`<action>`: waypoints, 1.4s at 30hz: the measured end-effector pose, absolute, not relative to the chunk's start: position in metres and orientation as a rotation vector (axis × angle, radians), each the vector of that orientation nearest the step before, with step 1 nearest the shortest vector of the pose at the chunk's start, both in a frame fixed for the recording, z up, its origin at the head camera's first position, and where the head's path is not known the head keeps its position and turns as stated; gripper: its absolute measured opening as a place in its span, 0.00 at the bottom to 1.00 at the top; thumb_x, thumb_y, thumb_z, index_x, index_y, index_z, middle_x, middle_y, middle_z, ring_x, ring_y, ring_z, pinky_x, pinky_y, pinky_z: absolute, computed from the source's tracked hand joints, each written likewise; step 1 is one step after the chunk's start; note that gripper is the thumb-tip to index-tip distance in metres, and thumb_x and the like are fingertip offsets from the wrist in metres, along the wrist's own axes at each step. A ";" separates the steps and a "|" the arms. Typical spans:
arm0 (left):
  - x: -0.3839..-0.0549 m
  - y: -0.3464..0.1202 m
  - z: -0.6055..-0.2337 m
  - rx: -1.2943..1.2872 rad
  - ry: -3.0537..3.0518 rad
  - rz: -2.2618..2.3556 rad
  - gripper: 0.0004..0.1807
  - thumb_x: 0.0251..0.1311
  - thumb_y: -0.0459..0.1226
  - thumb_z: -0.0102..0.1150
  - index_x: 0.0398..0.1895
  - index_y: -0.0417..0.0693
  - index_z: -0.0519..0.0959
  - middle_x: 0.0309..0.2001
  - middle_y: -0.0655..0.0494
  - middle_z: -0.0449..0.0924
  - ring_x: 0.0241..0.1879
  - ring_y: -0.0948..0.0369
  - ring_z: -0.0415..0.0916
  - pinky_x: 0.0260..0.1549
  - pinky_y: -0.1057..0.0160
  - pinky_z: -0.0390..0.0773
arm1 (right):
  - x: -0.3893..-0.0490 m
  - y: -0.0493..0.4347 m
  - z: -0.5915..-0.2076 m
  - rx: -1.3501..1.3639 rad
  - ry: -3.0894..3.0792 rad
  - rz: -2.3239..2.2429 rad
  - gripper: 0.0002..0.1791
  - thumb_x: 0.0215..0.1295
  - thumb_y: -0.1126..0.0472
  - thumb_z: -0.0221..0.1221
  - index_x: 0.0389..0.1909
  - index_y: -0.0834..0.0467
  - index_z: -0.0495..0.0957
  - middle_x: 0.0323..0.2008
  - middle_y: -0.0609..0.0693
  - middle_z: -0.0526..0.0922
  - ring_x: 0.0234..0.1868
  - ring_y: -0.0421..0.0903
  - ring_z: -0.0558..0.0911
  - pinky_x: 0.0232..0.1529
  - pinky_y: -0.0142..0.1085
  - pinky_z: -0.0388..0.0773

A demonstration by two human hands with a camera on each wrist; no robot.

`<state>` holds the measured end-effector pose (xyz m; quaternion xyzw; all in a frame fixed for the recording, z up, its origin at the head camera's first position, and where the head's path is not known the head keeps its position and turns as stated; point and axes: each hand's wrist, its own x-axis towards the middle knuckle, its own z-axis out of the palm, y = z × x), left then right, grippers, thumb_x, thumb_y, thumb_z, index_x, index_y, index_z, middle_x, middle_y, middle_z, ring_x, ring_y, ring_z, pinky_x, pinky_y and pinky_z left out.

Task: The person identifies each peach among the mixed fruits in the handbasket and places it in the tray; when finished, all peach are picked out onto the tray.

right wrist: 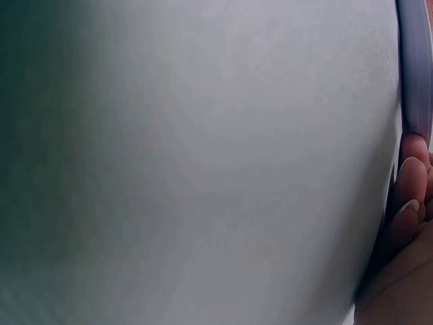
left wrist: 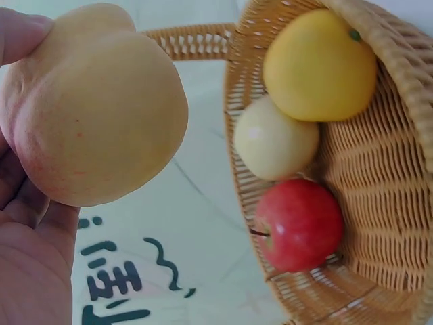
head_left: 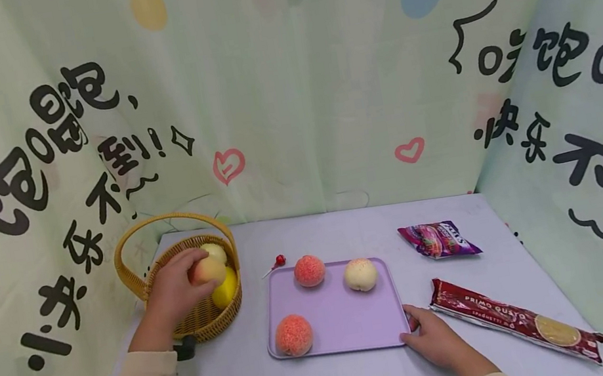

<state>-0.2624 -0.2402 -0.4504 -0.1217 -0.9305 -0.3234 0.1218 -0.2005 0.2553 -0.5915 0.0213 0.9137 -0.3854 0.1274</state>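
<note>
My left hand (head_left: 176, 289) holds a peach (left wrist: 101, 108), thumb on one side and fingers on the other, at the wicker basket (head_left: 211, 326). Inside the basket the left wrist view shows a large yellow fruit (left wrist: 318, 68), a pale cream fruit (left wrist: 276, 139) and a red apple (left wrist: 301, 227). At the near right corner of the purple tray (head_left: 347, 320), my right hand (head_left: 435, 337) grips the rim. On the tray lie two coral-red, rough-skinned round fruits (head_left: 294, 335) and a cream-coloured round one (head_left: 360, 274).
A purple snack bag (head_left: 439, 240) lies right of the tray, toward the back. Nearer, a long red spaghetti packet (head_left: 515, 320) lies slantwise. Behind the tray's far left corner is a small red item with a thin stem (head_left: 279, 261). Printed curtains (head_left: 302, 81) enclose the table.
</note>
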 end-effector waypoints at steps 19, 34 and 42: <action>-0.248 -0.190 -0.447 -0.495 -2.644 -1.076 0.30 0.50 0.34 0.79 0.59 0.44 0.80 0.61 0.49 0.79 0.61 0.49 0.75 0.58 0.44 0.81 | -0.199 0.255 -0.594 0.054 2.664 -1.126 0.37 0.64 0.60 0.69 0.70 0.69 0.67 0.37 0.49 0.75 0.32 0.46 0.70 0.29 0.34 0.68; -0.234 -0.156 -0.460 -0.549 -2.592 -1.106 0.30 0.50 0.34 0.79 0.59 0.47 0.81 0.62 0.54 0.78 0.61 0.53 0.76 0.56 0.52 0.83 | -0.200 0.254 -0.595 0.052 2.675 -1.116 0.37 0.64 0.61 0.68 0.70 0.69 0.67 0.37 0.49 0.75 0.32 0.45 0.70 0.30 0.33 0.68; -0.230 -0.142 -0.463 -0.652 -2.510 -1.114 0.30 0.49 0.33 0.79 0.58 0.47 0.81 0.60 0.54 0.79 0.60 0.55 0.77 0.55 0.57 0.84 | -0.202 0.256 -0.595 0.035 2.688 -1.110 0.37 0.63 0.62 0.68 0.70 0.69 0.67 0.37 0.49 0.75 0.32 0.45 0.70 0.30 0.33 0.68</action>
